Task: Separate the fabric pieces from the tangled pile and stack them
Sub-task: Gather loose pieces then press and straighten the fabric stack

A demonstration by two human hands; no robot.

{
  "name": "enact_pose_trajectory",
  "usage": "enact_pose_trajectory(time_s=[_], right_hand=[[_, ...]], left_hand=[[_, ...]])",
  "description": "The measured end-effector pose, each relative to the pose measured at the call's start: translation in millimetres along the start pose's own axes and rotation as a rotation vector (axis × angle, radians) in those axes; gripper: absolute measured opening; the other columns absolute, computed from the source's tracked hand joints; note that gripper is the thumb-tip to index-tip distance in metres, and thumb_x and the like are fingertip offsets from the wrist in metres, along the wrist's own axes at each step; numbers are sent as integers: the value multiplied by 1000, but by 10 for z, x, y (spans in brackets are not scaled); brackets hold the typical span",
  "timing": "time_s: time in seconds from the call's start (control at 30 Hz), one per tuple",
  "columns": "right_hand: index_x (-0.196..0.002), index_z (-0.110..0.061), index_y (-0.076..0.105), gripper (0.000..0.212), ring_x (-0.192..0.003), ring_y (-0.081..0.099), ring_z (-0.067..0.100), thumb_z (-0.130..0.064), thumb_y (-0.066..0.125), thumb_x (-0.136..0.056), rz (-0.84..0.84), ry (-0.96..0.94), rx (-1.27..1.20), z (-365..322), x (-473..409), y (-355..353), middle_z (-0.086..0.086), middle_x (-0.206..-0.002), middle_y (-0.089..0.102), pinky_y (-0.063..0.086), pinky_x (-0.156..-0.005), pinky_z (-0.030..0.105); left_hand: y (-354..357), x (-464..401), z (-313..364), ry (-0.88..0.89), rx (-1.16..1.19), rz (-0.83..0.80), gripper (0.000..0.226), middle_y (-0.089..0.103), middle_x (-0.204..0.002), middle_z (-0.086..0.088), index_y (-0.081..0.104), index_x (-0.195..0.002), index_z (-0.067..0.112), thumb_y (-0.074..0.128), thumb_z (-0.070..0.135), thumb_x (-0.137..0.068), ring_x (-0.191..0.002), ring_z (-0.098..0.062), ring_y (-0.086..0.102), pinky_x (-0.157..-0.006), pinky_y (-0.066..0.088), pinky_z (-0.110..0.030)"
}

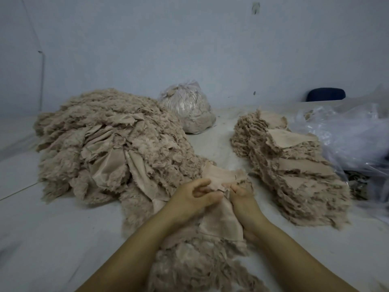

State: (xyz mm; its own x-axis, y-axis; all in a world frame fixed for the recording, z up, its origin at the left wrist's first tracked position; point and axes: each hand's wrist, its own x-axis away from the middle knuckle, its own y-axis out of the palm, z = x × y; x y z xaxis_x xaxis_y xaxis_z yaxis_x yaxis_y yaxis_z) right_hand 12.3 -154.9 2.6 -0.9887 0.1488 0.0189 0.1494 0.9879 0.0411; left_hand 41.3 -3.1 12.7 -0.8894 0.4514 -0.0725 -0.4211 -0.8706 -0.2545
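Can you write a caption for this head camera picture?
Both hands hold one fabric piece between tangled pile and neat stack.

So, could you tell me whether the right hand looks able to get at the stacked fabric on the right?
Probably yes: bare table lies between the right hand and the stack, but it holds a fabric piece.

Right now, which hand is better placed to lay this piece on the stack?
Right. The right hand pinches the piece on the side nearer the stack, which lies to the right. The left hand also grips it but would have to cross over.
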Motion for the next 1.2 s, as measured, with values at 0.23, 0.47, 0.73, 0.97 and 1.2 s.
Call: enact_pose_trajectory(time_s=[0.23, 0.47, 0.73, 0.97, 1.2], right_hand=[[-80, -11, 61, 33, -73, 62, 18, -41, 73, -76, -90, -102, 48, 147, 22, -62, 6, -76, 67, 52, -68, 29], [-80, -3, 70, 47, -86, 67, 24, -35, 43, -101, 119, -42, 30, 272, -84, -53, 15, -87, 73, 52, -84, 38], [-69, -15, 58, 25, -60, 52, 11, -27, 65, -90, 9, -137, 41, 231, -18, -23, -3, -62, 58, 44, -56, 24], [-63, -14, 47, 37, -40, 40, 16, -28, 53, -97, 250, -148, -51, 220, -90, -93, 4, -47, 43, 37, -46, 27], [-54, -15, 49, 42, -46, 37, 19, -25, 60, -94, 403, -256, 4, -70, -384, -143, 3, -43, 41, 31, -54, 35]], left_hand=[[263, -33, -93, -20, 43, 92, 20, 61, -70, 4, 60, -78, 14, 51, 12, -96, -65, -8, 55, -58, 43, -18], [258, -32, -26, 12, 7, 167, 39, 56, -87, -14, 57, -98, -11, 40, 24, -101, -82, -20, 52, -82, 47, -46], [115, -43, -49, -158, 175, -7, 51, 73, -84, -6, 74, -80, 16, 47, 59, -83, -80, -17, 68, -70, 52, -28], [122, -102, -141, -292, 571, 96, 20, 71, -95, -17, 62, -103, 0, 60, 13, -89, -82, -26, 67, -79, 54, -38], [34, -437, 39, 35, 77, 377, 23, 51, -57, 3, 53, -73, 11, 60, 22, -91, -40, 1, 45, -39, 35, -17]])
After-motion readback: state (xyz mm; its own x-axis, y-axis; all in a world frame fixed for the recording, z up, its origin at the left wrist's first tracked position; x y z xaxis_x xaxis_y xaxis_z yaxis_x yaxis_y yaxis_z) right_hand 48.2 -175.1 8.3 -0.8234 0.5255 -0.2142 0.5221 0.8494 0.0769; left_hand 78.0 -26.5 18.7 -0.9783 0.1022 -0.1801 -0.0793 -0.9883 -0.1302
